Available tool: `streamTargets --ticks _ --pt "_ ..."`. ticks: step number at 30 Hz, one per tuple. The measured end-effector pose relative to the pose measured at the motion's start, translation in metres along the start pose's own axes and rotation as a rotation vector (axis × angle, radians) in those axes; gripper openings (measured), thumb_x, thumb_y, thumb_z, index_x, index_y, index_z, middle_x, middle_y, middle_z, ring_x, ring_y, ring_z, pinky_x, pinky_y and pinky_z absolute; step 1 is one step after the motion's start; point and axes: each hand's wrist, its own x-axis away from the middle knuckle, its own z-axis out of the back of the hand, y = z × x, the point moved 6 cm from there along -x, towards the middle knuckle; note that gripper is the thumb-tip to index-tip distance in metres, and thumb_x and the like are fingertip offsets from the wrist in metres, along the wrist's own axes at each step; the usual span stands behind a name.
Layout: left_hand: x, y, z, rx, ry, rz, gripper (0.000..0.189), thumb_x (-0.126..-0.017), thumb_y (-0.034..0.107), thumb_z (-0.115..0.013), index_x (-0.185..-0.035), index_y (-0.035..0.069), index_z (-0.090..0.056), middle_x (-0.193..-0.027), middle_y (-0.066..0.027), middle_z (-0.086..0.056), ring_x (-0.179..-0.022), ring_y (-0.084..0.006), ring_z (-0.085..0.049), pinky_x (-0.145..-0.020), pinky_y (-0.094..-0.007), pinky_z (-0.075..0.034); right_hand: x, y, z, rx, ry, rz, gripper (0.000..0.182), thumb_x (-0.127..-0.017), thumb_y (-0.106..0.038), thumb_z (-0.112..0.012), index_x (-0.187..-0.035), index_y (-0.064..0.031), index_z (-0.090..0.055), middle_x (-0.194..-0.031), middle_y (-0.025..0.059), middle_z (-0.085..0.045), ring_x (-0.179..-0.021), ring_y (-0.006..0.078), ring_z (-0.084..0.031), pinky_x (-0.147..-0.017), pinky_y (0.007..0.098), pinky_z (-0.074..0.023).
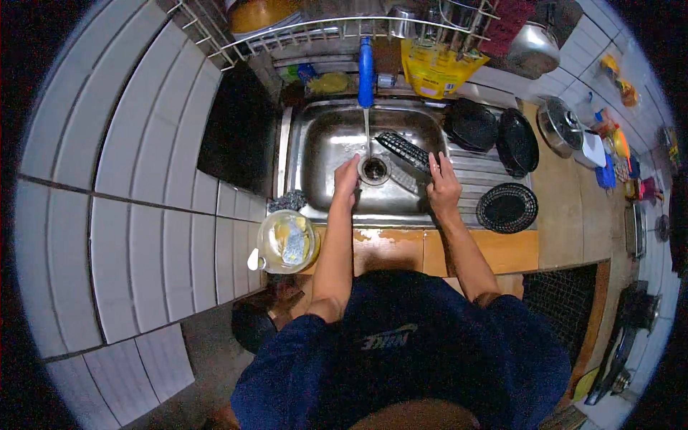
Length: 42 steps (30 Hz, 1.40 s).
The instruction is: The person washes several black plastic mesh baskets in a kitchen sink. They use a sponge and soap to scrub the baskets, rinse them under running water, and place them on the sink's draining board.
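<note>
Over the right half of the stainless steel sink (322, 199), my right hand (445, 185) grips one end of a black plastic lattice basket (404, 150), tilted with its far end toward the tap. My left hand (348, 177) is held left of the drain (374, 169), apart from the basket; it appears to hold nothing, its fingers partly hidden. Water runs from the blue tap spout (366, 75) down toward the drain. Another black lattice basket (507, 208) rests on the ribbed drainboard (462, 177), with black oval dishes (517, 142) behind it.
A clear container (287, 242) holding a sponge stands at the sink's front left corner, beside a dark scouring pad (287, 201). Above the sink hangs a white wire rack (344, 24). A yellow pouch (441, 67) is behind the sink, and a lidded metal pot (559, 126) stands right.
</note>
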Motion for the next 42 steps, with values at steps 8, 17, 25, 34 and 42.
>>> streamTargets --ticks 8,17,25,34,42 --pt "-0.007 -0.006 0.007 0.06 -0.049 0.019 0.035 -0.085 0.04 -0.057 -0.096 0.006 -0.058 -0.079 -0.0036 -0.058 -0.066 -0.0136 -0.055 -0.051 -0.0258 -0.045 0.002 -0.014 0.021 -0.092 0.053 0.108 0.065 -0.055 -0.001 -0.059 -0.118 -0.0149 -0.056 -0.122 0.016 -0.051 -0.113 0.0401 -0.047 -0.088 0.0419 -0.0463" --pt "0.012 -0.002 -0.015 0.365 -0.357 0.03 0.026 -0.091 0.032 -0.05 -0.101 0.009 -0.057 -0.087 -0.0018 -0.062 -0.073 -0.0128 -0.059 -0.067 -0.0297 -0.048 0.003 -0.046 0.038 -0.224 0.076 0.263 0.055 -0.055 -0.004 -0.056 -0.109 -0.0143 -0.062 -0.121 0.0135 -0.053 -0.113 0.0368 -0.049 -0.093 0.0459 -0.0429" --pt "0.024 0.008 -0.013 0.522 -0.257 -0.031 0.026 -0.096 0.026 -0.039 -0.11 0.009 -0.052 -0.098 -0.0041 -0.061 -0.086 -0.015 -0.059 -0.077 -0.0332 -0.049 0.003 -0.053 0.038 -0.262 -0.032 0.201 0.057 -0.056 -0.003 -0.051 -0.113 -0.0097 -0.059 -0.122 0.0175 -0.052 -0.115 0.0331 -0.049 -0.093 0.0396 -0.0434" --pt "-0.031 0.024 -0.02 0.703 -0.273 -0.082 0.027 -0.097 0.025 -0.035 -0.109 0.008 -0.051 -0.098 -0.0044 -0.06 -0.087 -0.0166 -0.058 -0.078 -0.0331 -0.049 -0.018 -0.048 0.007 -0.243 -0.197 0.133 0.077 -0.054 0.002 -0.064 -0.127 -0.0128 -0.047 -0.136 0.0171 -0.036 -0.125 0.0319 -0.038 -0.096 0.0368 -0.0409" --pt "-0.051 0.052 -0.016 0.605 -0.155 -0.209 0.026 -0.096 0.028 -0.04 -0.112 0.011 -0.051 -0.088 -0.002 -0.059 -0.073 -0.0139 -0.059 -0.062 -0.0293 -0.052 -0.029 -0.043 -0.019 -0.168 -0.325 0.067 0.082 -0.063 -0.011 -0.072 -0.135 -0.0132 -0.033 -0.138 0.0241 -0.028 -0.125 0.038 -0.033 -0.099 0.0397 -0.0356"
